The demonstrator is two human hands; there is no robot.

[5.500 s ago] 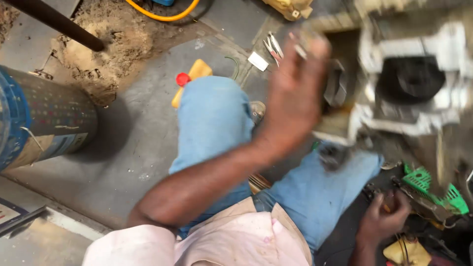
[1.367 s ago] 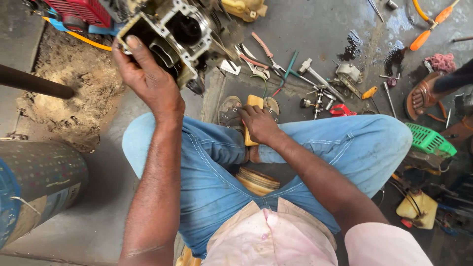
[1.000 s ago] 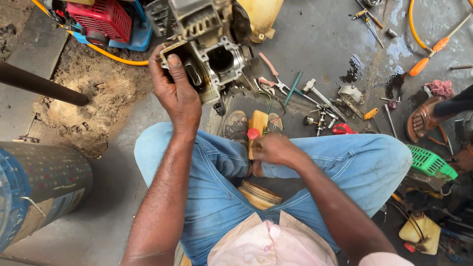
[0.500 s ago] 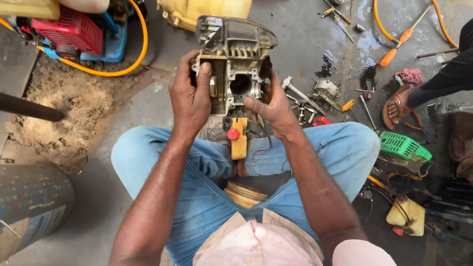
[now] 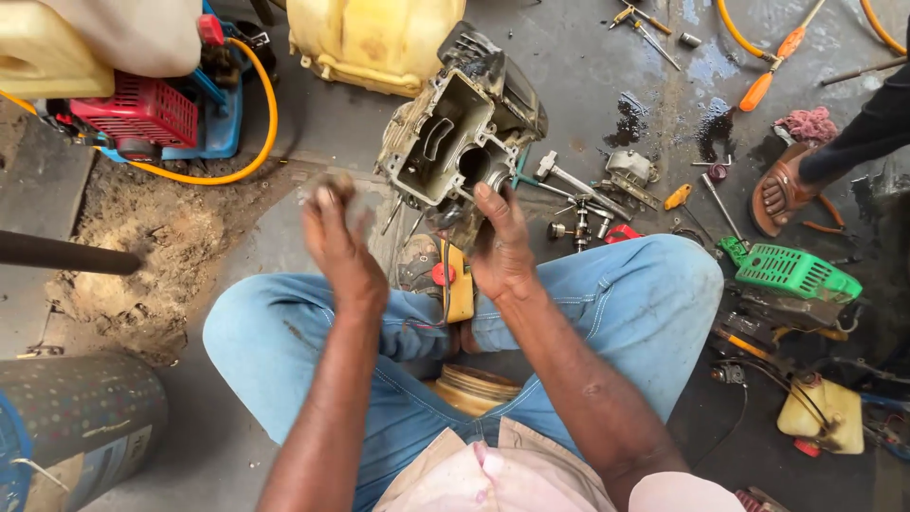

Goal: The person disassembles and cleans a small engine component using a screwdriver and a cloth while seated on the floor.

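My right hand (image 5: 500, 248) cups the grey engine casing (image 5: 462, 133) from below, fingers spread against its lower edge, tilting the open cavity toward me. My left hand (image 5: 339, 237) hovers beside it, blurred, so I cannot tell its grip. Loose tools (image 5: 578, 194) lie just beyond on the floor.

Legs: we see light blue denim jeans (image 5: 607, 313), faded and creased, with darker smudges near the 2 knees.
Top: we see a pale pink short-sleeved shirt (image 5: 493, 479), its open collar edged in beige.
Arms: we see 2 bare forearms, with no watch, band or glove on either.
Left hand (image 5: 336, 242): bare, and partly blurred in our view.
Right hand (image 5: 502, 242): bare, with dark grime on the fingers.
Foot: we see a worn, dirt-coloured shoe (image 5: 417, 265) showing between our knees.
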